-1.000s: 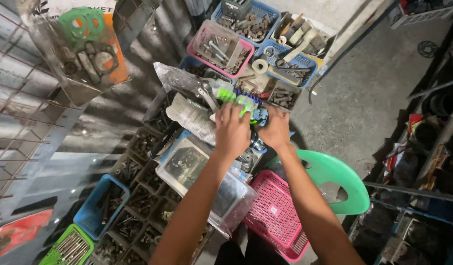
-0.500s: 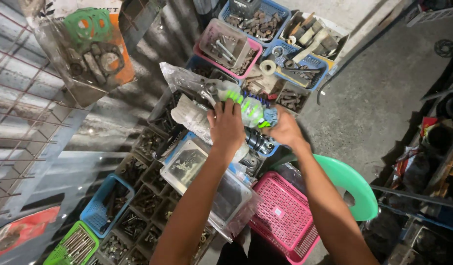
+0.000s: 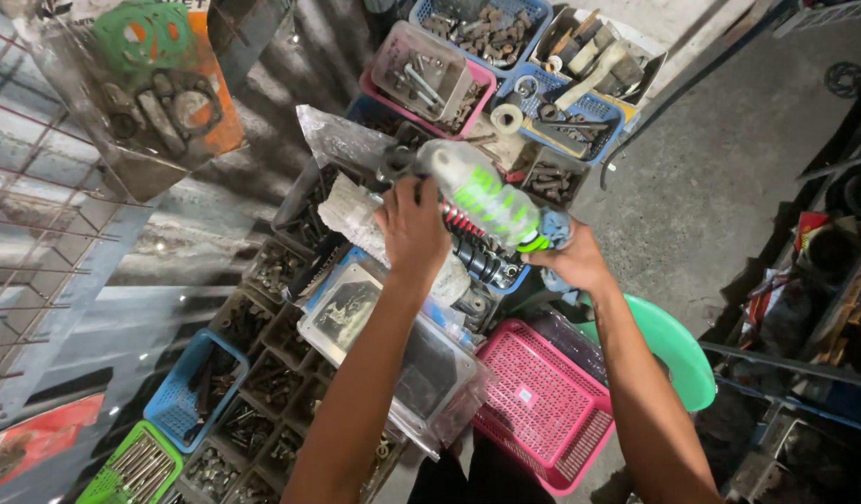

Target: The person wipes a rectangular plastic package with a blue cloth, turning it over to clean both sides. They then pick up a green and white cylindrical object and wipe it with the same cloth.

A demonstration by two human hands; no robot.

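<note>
Both hands are grasping a wrapped shock absorber (image 3: 482,201), left hand (image 3: 414,229) mid-body, right hand (image 3: 572,261) at the lower end; likely heavy, rigid, wrapper slippery.

Concrete floor (image 3: 729,168): parts baskets (image 3: 430,70), pink basket (image 3: 542,401), green stool (image 3: 678,345).

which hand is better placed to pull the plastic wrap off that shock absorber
Probably the left hand: it grips mid-body of the shock absorber, beside the wrap's loose end, while the right hand supports the lower end.
</note>
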